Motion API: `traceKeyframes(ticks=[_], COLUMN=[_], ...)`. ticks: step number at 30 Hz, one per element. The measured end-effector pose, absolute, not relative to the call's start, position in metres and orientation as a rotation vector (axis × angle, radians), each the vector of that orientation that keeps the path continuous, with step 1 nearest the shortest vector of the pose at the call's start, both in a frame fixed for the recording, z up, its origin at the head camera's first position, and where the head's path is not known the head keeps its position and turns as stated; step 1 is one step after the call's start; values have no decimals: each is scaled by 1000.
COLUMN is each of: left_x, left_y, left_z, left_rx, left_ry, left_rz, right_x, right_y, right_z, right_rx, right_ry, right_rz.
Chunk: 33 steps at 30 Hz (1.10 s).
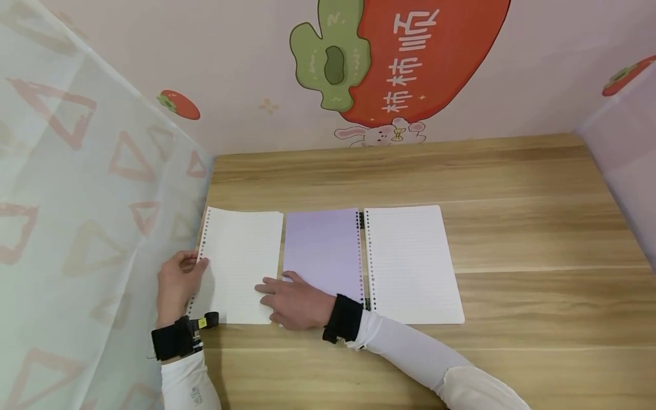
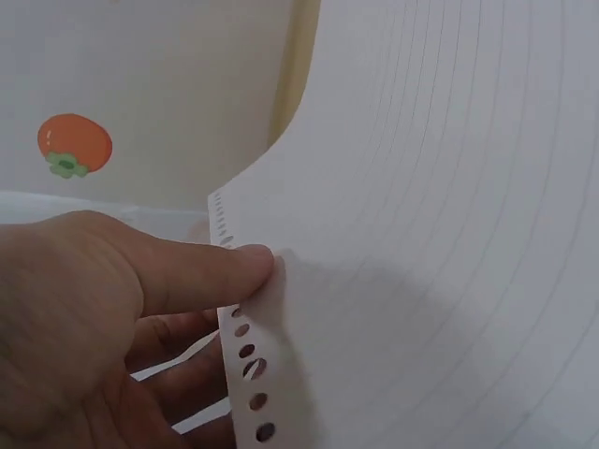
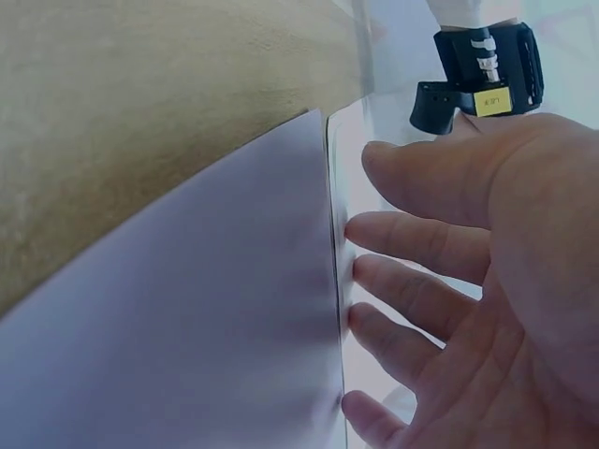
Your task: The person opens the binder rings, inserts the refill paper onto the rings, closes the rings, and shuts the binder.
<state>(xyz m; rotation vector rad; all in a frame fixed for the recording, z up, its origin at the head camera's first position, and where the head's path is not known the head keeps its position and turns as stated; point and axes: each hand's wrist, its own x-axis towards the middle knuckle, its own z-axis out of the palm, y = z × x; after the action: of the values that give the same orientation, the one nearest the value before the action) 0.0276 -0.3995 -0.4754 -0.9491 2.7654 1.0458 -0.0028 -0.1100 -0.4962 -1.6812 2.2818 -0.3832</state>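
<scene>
At the left lies a stack of white lined loose-leaf paper (image 1: 238, 256) with punched holes down its left edge. My left hand (image 1: 175, 283) pinches that edge; in the left wrist view the thumb lies over the lined paper (image 2: 402, 234) and the other fingers are behind it. The paper bows upward near the grip. My right hand (image 1: 299, 304) has its fingers spread at the stack's lower right edge, fingertips on the paper. Under its wrist side is a purple notebook cover (image 1: 323, 242), partly hidden by the hand. In the right wrist view the right hand's fingers (image 3: 412, 243) are parted, holding nothing.
Right of the purple cover lies another white lined stack (image 1: 412, 265), with black binder rings (image 1: 361, 221) between them. All rest on a wooden table (image 1: 533, 256). A patterned curtain (image 1: 97, 228) hangs close by the left hand, and a printed wall (image 1: 246, 74) stands behind.
</scene>
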Motion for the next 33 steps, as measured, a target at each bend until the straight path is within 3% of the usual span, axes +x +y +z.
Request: traceKeyframes(ticks=[12,24,33], left_x=[33,32,18], left_y=[-406,-393,-363], left_z=[-476,-453,-458], left_rx=[-964,-898,-845], left_ry=[2687,2684,2603], left_rz=[1173,1336,1553], right_x=[-23,-53,-60], right_y=[-98,-84,-74], right_z=[-498,-497,-494], right_rx=[-1569,-922,-484], right_ry=[2296,2084,1809], right_rz=[-732,-1532,-1727])
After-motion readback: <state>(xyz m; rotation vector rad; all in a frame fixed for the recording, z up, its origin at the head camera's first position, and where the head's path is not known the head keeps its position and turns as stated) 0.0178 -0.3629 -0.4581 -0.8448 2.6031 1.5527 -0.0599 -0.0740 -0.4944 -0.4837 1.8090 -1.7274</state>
